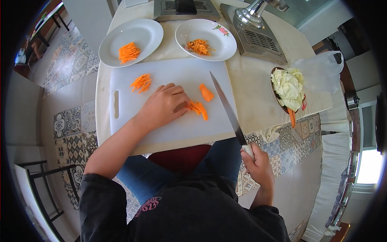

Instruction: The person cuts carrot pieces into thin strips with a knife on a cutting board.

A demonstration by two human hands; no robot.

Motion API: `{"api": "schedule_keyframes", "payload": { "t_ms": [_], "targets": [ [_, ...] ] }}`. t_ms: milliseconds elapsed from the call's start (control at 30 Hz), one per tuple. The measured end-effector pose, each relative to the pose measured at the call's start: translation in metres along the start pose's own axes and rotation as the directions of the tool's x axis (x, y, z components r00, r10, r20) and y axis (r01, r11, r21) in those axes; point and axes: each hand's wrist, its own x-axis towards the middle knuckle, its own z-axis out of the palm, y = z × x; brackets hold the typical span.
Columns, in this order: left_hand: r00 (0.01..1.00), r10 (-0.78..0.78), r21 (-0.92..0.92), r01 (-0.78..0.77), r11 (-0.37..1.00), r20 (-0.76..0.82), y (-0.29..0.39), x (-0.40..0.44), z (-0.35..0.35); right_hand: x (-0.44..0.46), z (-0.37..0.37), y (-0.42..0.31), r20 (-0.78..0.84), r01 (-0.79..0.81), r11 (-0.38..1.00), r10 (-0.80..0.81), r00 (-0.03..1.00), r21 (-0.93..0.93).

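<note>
My left hand (164, 104) rests over the white cutting board (161, 129), its fingers curled and drawn together at the end of a few carrot slices (198, 110). In my right hand (259, 165) is the white handle of a kitchen knife (227, 105). The long blade points away from me across the board's right edge, apart from the carrot. A short carrot chunk (206, 92) lies between the slices and the blade. Farther left, a small heap of carrot strips (141, 82) sits on the board. My left fingertips are partly hidden.
Behind the board are a white plate (151, 30) with carrot strips and a flowered plate (183, 30) with carrot shreds. A bowl of cabbage (288, 86), a carrot (291, 117) and a plastic bag (322, 70) are at right. Metal stoves (264, 42) stand at the back.
</note>
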Motion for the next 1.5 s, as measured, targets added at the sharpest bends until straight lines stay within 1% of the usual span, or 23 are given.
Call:
{"api": "schedule_keyframes", "payload": {
  "t_ms": [100,200,300,500,600,700,800,1000,1100,1200,1300,1400,1500],
  "targets": [
    [0.999,0.016,0.003,-0.017,1.000,0.045,0.000,0.001,-0.004,0.001,-0.001,-0.003,0.019,-0.042,0.999,0.041,0.999,0.029],
    [0.998,0.036,0.031,-0.038,0.999,0.042,0.004,0.001,-0.003,0.003,-0.002,-0.007,0.043,-0.026,1.000,0.027,0.999,-0.012],
    [0.998,0.049,0.009,-0.050,0.999,0.044,0.000,0.001,-0.007,0.004,-0.001,-0.008,0.060,0.024,1.000,-0.023,0.998,-0.020],
    [0.994,0.015,-0.194,0.006,0.981,0.106,-0.026,0.000,-0.028,0.006,0.001,-0.018,0.129,0.036,0.996,-0.026,0.991,-0.081],
    [0.987,-0.076,-0.202,0.104,0.974,0.144,-0.022,0.003,-0.043,0.007,0.005,-0.018,0.158,0.052,0.996,-0.039,0.987,-0.078],
    [0.983,-0.092,-0.167,0.118,0.979,0.160,-0.024,0.003,-0.044,0.009,0.005,-0.022,0.190,0.047,0.994,-0.027,0.981,-0.103],
    [0.988,-0.040,-0.167,0.064,0.984,0.147,-0.028,0.001,-0.037,0.011,0.005,-0.025,0.207,0.030,0.993,-0.005,0.978,-0.118],
    [0.989,-0.007,-0.214,0.039,0.976,0.146,-0.027,-0.001,-0.033,0.011,0.005,-0.028,0.266,-0.003,0.992,0.038,0.963,-0.129],
    [0.988,-0.054,-0.227,0.087,0.970,0.148,-0.027,0.000,-0.035,0.007,0.004,-0.032,0.254,0.009,0.988,0.031,0.967,-0.155],
    [0.989,-0.063,-0.193,0.089,0.977,0.133,-0.022,0.002,-0.040,0.004,0.010,-0.037,0.212,0.038,0.988,-0.006,0.977,-0.149],
    [0.994,0.000,-0.187,0.020,0.982,0.106,-0.020,0.001,-0.041,0.004,0.010,-0.042,0.263,-0.004,0.985,0.050,0.963,-0.173],
    [0.991,-0.005,-0.194,0.032,0.980,0.135,-0.017,0.000,-0.038,0.006,0.009,-0.051,0.311,-0.021,0.986,0.073,0.947,-0.167],
    [0.995,0.045,-0.171,-0.029,0.985,0.093,-0.018,-0.002,-0.031,0.006,0.009,-0.051,0.340,-0.013,0.984,0.075,0.938,-0.180]
  ]
}}
